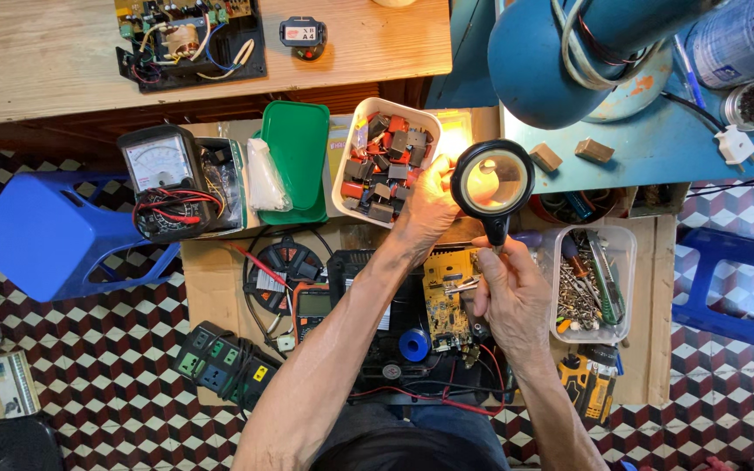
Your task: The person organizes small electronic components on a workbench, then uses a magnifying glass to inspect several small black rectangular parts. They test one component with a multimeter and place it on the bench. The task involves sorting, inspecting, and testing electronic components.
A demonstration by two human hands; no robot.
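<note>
Here your right hand (512, 296) grips the light, breakable magnifying glass (492, 179) by its handle; your left hand's (429, 205) fingers pinch something small, hidden.

Two bare forearms reach up from the bottom edge, sleeveless and without watch, rings or gloves; the left hand (429, 205) and right hand (517, 292) show lean, veined backs above dark clothing at the lap.
</note>
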